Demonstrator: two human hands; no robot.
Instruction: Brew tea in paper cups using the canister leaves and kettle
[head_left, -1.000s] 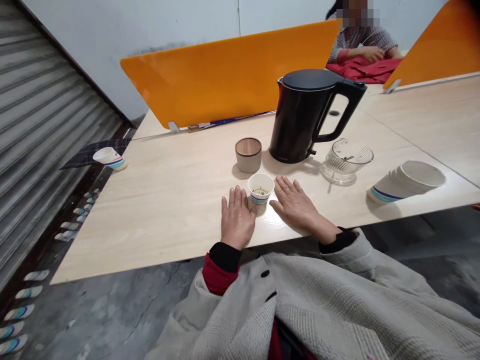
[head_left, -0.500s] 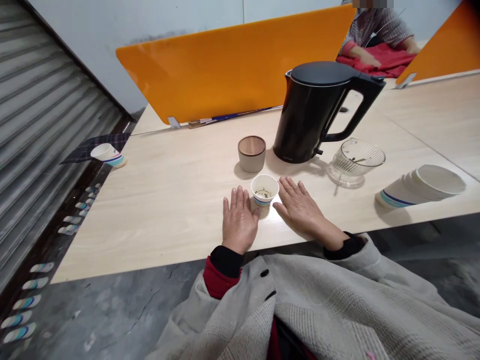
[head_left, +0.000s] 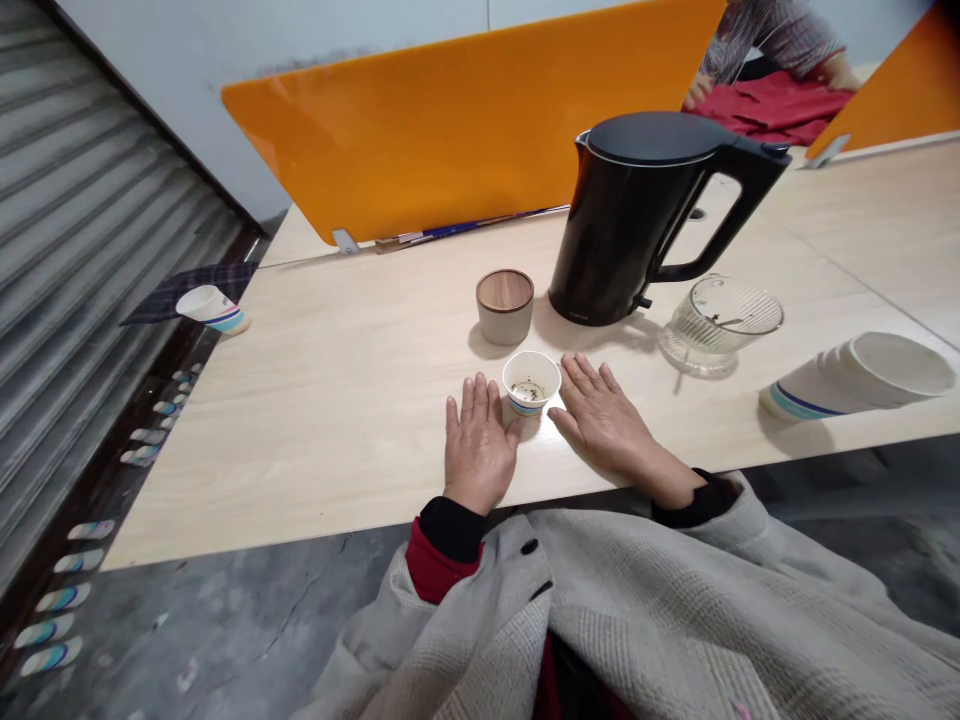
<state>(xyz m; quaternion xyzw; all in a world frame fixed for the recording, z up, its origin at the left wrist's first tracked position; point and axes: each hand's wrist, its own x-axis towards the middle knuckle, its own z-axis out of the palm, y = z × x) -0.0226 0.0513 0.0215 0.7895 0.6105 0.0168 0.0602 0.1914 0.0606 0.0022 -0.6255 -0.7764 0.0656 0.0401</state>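
My left hand (head_left: 480, 448) lies flat on the pale wooden table (head_left: 300, 400), fingers stretched forward and holding nothing. On the other side of a small paper cup (head_left: 532, 381), my right hand (head_left: 606, 415) also rests palm down with its fingers out. The cup stands upright between the two hands, with dark bits in its bottom; whether the fingertips touch it I cannot tell. Just behind it is a grey cup with a wood-brown inside (head_left: 505, 307). A black electric kettle (head_left: 637, 220) stands farther back, its handle to the right.
A ribbed glass bowl (head_left: 724, 320) with dark bits and a stack of paper cups (head_left: 847, 385) stand on the right. Another paper cup (head_left: 213, 309) sits at the left edge. An orange divider (head_left: 450, 140) runs along the back; beyond it a person handles red cloth (head_left: 776, 108).
My hands and the paper cup stay in place. The view has shifted slightly. Behind the divider, the other person's hands have moved on the red cloth.
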